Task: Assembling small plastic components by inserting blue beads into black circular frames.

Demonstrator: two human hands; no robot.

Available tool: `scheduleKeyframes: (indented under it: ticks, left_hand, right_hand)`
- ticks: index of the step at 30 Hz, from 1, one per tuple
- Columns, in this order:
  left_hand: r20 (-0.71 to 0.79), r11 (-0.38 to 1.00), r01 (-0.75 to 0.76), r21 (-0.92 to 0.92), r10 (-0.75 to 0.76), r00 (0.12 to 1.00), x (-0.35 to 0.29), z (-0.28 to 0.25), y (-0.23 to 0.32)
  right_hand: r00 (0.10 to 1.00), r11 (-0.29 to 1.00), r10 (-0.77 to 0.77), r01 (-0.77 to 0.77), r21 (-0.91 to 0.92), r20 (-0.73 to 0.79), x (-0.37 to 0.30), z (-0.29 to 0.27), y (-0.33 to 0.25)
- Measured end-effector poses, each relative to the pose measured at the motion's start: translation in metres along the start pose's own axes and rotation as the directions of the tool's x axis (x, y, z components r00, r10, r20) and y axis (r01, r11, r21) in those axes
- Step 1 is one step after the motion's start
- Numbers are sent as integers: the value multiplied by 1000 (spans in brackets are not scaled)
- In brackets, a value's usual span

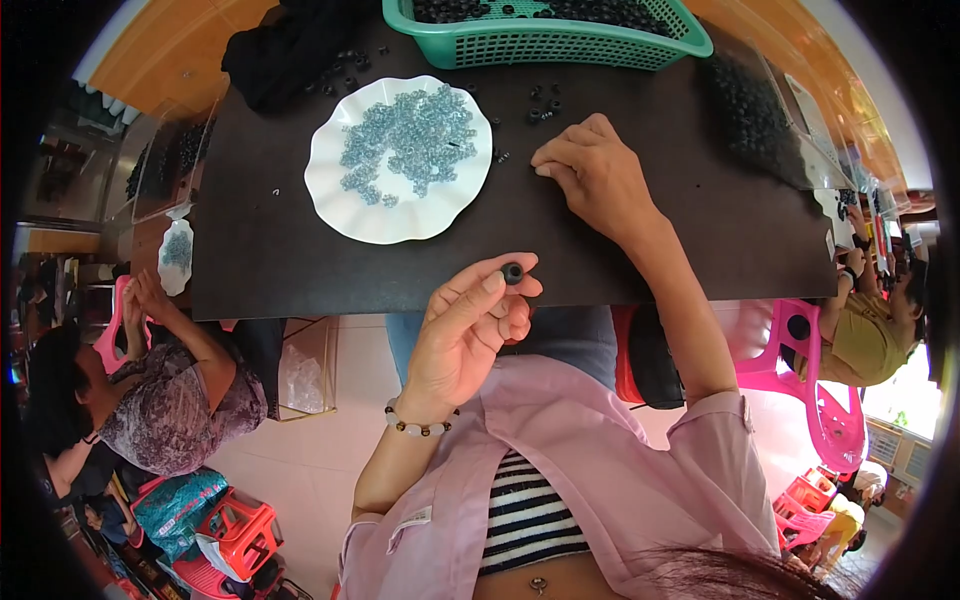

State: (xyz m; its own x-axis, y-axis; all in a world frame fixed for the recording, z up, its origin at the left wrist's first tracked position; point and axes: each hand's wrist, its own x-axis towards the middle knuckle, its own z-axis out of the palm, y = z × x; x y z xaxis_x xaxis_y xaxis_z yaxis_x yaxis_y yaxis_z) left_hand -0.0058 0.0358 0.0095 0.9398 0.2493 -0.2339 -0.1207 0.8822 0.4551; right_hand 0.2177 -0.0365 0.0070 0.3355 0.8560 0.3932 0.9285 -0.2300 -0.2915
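Note:
Between the thumb and fingers of my left hand is a small black ring-shaped piece with a hole in its middle, held just over the table's near edge. My right hand rests on the dark table with its fingers pressed together; whatever they pinch, if anything, is hidden. To its left stands a white scalloped plate heaped with small clear bluish pieces. Several loose black pieces lie beyond my right fingertips, and a few tiny ones sit beside the plate's right rim.
A green mesh basket holding many black pieces stands at the far edge. Black cloth lies far left, and a clear bag of black pieces far right. Other people sit at the left and right, near pink stools.

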Motion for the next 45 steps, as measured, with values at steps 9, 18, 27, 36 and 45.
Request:
scheduleKeyframes:
  ticks: [9,18,27,36,45]
  left_hand:
    - [54,989,-110,98,106,993,-3,6,-6]
    - [155,682,-420,598,416,896,-1,11,-13]
    - [113,706,-434,560,454,884,-3,15,-25]
    - [37,750,-378,543,428,903,-10,14,-36]
    - [74,754,-423,503,449,890,-13,22,-39]
  right_hand:
    - [964,604,244,-237,761,107,-16,-34,-37]
    - [961,180,248,-171,969,124,-51,-42,-82]
    - [971,814,25,119,568,-239,-63,-35,-86]
    - [955,843,116,52,535,-274,-76,-38,-94]
    - [979,813,96,28,581,-181,-83,-51,-94]
